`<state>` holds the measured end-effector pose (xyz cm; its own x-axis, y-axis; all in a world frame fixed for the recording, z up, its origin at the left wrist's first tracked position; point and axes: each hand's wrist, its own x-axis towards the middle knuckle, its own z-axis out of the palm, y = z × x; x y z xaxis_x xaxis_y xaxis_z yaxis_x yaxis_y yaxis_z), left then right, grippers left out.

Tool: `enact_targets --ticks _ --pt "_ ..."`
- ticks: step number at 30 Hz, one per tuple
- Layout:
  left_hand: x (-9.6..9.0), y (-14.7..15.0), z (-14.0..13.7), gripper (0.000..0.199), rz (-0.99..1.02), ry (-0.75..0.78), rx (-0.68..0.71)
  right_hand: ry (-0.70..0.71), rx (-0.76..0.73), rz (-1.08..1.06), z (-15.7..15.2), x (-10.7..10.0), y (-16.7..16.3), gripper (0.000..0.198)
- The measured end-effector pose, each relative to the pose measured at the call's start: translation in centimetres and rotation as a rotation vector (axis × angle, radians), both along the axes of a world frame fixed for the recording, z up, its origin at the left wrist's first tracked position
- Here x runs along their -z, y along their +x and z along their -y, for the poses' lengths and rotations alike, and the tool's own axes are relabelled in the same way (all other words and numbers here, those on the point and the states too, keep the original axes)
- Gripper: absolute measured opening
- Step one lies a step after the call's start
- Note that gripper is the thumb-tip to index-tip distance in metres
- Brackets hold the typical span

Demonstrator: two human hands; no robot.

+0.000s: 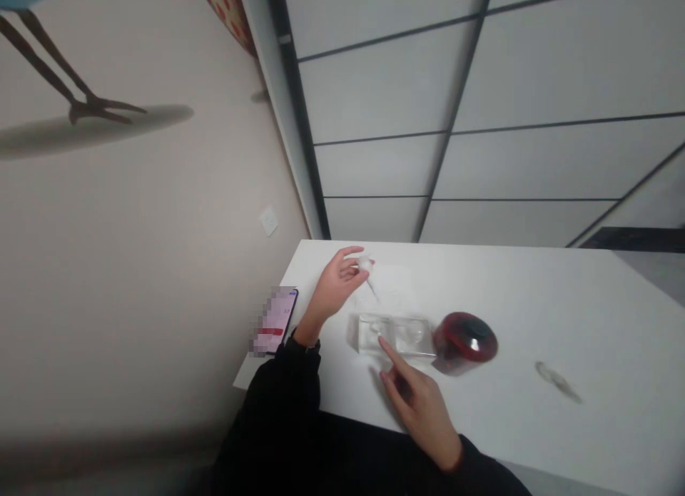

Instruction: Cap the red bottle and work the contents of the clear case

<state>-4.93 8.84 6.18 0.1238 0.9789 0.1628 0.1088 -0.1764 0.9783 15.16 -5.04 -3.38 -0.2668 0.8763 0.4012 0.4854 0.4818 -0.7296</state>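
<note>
My left hand (338,283) is raised over the far left of the table. Its thumb and fingers pinch a small white piece (365,262) with a thin stem pointing down; its exact kind is unclear. My right hand (420,403) reaches in from the near side with the index finger stretched out and the thumb apart. That fingertip is at the left part of a clear plastic box (413,337) with two square sections, each showing a round shape; whether it touches is hard to tell. Nothing is held in the right hand.
A dark red, rounded container (465,342) stands at the box's right end. Further right lies a small translucent strip-like item (557,380). A phone (277,321) with a lit screen lies at the left edge of the white table (514,289). Wall and panelled doors stand behind.
</note>
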Motion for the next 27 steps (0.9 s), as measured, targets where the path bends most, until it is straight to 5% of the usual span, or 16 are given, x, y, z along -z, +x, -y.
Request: enact_targets --ticks 5,11,18,27 --pt "4.4 0.6 -6.4 0.033 -0.088 -0.054 0.025 -0.007 0.014 -0.015 -0.1 0.4 -0.3 0.05" --pt "8.6 1.2 -8.7 0.039 -0.223 -0.098 0.051 -0.019 -0.009 -0.031 -0.2 0.7 -0.4 0.05" --pt "10.0 1.0 -8.7 0.039 -0.297 -0.101 0.064 -0.024 -0.015 -0.042 -0.2 0.3 -0.3 0.048" --pt "9.6 0.8 -8.3 0.037 -0.482 0.017 0.025 -0.013 -0.02 -0.013 -0.2 0.4 -0.2 0.05"
